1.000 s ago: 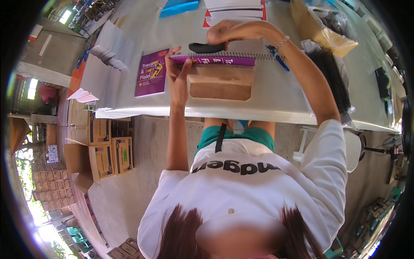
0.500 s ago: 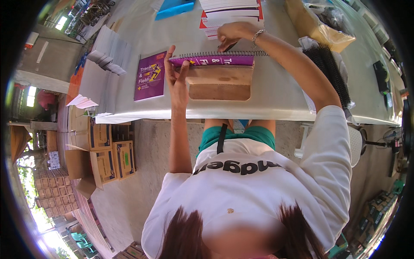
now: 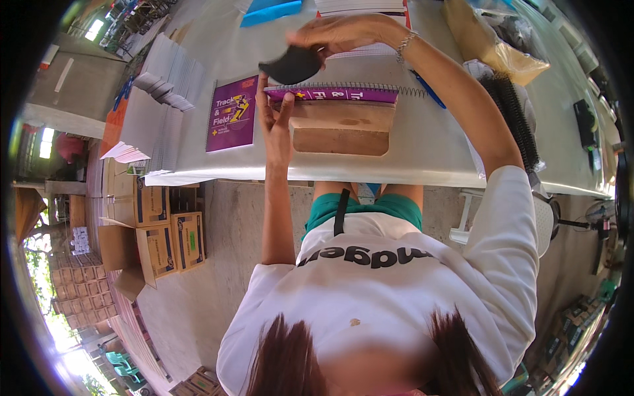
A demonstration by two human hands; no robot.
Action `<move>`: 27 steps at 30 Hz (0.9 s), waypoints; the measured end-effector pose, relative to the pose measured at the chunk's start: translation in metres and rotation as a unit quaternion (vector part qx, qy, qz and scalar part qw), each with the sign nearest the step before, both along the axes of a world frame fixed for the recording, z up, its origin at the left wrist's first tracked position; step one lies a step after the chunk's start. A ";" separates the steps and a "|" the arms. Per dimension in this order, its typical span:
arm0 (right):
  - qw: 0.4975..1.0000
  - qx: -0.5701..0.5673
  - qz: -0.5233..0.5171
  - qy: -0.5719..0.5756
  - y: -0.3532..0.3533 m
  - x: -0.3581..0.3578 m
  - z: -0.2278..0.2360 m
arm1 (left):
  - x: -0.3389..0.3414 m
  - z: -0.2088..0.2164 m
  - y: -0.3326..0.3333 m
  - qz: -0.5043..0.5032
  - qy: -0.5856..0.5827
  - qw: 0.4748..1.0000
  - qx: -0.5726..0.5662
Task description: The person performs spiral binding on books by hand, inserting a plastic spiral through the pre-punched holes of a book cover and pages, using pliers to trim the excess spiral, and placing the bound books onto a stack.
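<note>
A purple booklet (image 3: 330, 96) stands on edge against a wooden block (image 3: 340, 140), its spine upward. My left hand (image 3: 275, 125) pinches the booklet's left end between thumb and fingers. Along the spine runs a dark wire coil (image 3: 370, 86), its loose end sticking out past the right edge. Above the booklet's left part, my right hand (image 3: 347, 34) grips a black curved, flat piece (image 3: 290, 65), slightly blurred; its exact kind cannot be made out. Left of my left hand lies another purple spiral-bound booklet (image 3: 232, 117), cover up.
White paper stacks (image 3: 157, 109) line the table's left side. A stack of sheets (image 3: 363, 6) and a blue sheet (image 3: 271, 12) lie at the far side. To the right are a bundle of black coils (image 3: 507, 112), an open carton (image 3: 472, 39) and a blue slender tool (image 3: 428, 89).
My right hand has lifted off the coil and swung left, bringing the black curved piece into full view. The blue slender tool now shows beside the coil's end. My left hand keeps its hold.
</note>
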State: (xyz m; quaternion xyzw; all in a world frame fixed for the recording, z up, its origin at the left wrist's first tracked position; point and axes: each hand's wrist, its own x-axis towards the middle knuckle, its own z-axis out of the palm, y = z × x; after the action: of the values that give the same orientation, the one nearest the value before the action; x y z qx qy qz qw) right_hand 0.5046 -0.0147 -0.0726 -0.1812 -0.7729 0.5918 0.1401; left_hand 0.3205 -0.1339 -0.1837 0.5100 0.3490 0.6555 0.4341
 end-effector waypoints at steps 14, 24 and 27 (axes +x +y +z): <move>0.950 0.135 -0.063 -0.275 0.018 0.019 -0.024 | -0.001 0.009 -0.001 -0.036 -0.008 0.999 -0.011; 0.744 0.344 -0.311 -0.481 -0.041 0.166 -0.121 | 0.063 0.001 -0.036 0.147 -0.074 0.986 -0.014; 0.698 0.328 -0.393 -0.500 -0.074 0.174 -0.121 | 0.059 0.005 -0.037 0.114 -0.036 0.993 -0.021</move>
State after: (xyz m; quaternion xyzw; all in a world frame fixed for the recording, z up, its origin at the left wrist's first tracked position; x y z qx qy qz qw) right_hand 0.6788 -0.0892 -0.1934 -0.6802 -0.7329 0.0136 0.0033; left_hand 0.3792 -0.1710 -0.1788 0.4337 0.4025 0.7111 0.3797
